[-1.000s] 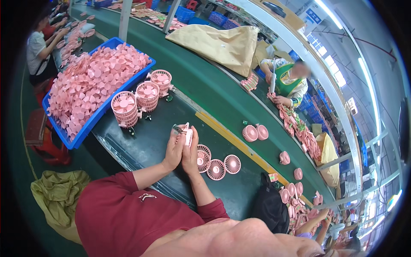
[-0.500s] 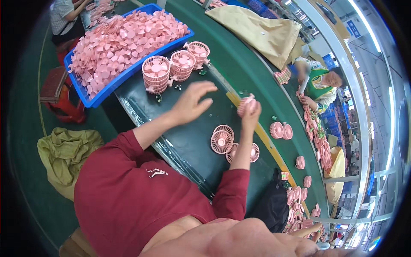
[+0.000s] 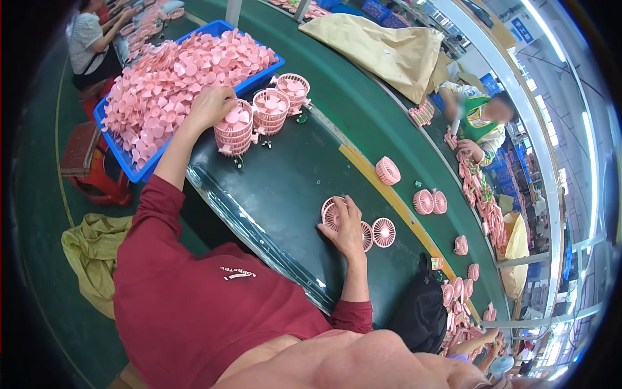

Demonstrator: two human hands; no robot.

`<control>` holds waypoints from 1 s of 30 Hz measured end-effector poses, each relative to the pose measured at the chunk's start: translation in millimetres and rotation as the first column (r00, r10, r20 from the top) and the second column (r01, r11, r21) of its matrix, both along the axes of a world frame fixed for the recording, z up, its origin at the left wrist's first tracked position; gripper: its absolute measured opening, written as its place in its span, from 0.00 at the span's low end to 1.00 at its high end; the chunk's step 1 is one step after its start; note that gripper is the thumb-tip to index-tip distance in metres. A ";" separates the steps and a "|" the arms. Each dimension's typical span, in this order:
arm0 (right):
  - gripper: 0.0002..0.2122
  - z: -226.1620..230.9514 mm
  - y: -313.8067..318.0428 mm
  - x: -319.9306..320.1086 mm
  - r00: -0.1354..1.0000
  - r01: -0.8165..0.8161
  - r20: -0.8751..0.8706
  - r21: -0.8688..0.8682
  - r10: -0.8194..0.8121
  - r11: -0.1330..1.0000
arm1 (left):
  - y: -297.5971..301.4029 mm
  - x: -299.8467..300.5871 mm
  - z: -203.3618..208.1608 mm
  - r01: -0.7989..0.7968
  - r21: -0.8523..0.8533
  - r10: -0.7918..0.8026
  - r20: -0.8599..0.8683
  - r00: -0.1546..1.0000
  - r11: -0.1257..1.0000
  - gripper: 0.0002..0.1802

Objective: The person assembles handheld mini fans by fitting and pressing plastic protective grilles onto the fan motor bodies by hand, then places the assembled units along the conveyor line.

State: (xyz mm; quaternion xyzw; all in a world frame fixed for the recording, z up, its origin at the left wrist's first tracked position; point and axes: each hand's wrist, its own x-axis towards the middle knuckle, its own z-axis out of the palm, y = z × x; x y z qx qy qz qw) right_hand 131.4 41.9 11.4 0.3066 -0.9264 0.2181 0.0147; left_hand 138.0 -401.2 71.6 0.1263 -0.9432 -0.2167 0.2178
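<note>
My left hand (image 3: 212,106) reaches to the nearest stack of pink round fan housings (image 3: 233,136), its fingers bent over the top rim beside the pink fan blades (image 3: 237,117). The thumb is hidden. My right hand (image 3: 348,230) is curled round a pink round fan grille (image 3: 330,215) on the dark green table, covering part of it. Close by that hand lie another grille (image 3: 383,232) and one partly behind the wrist. Two more stacks of housings with blades, one middle (image 3: 271,111) and one far (image 3: 293,91), stand beside the first.
A blue crate (image 3: 138,170) heaped with pink fan blades is at the left. Past the yellow line, the green belt carries a pink fan head (image 3: 387,170) and several others. A black bag (image 3: 421,305) lies at the right. Opposite sits a person in a green vest (image 3: 478,120).
My right hand has left the pink fan head on the belt and come back to the grilles. My left hand has moved left to the nearest housing stack.
</note>
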 end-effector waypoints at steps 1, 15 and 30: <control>0.36 0.8 2.0 -1.1 1.000 0.008 -0.006 -0.003 -0.008 1.000 | 2.3 0.9 1.9 0.031 -0.064 -0.036 -0.072 0.997 0.997 0.13; 0.24 42.0 -24.0 -34.2 0.618 0.650 0.466 -0.756 0.633 -0.078 | 164.5 -11.2 -53.5 0.480 0.855 0.099 -0.470 0.877 -0.196 0.19; 0.31 35.8 -67.3 1.1 0.957 -0.244 -0.240 -0.358 0.163 0.901 | 232.5 19.7 -77.5 0.129 0.639 -0.214 -0.431 0.876 -0.758 0.23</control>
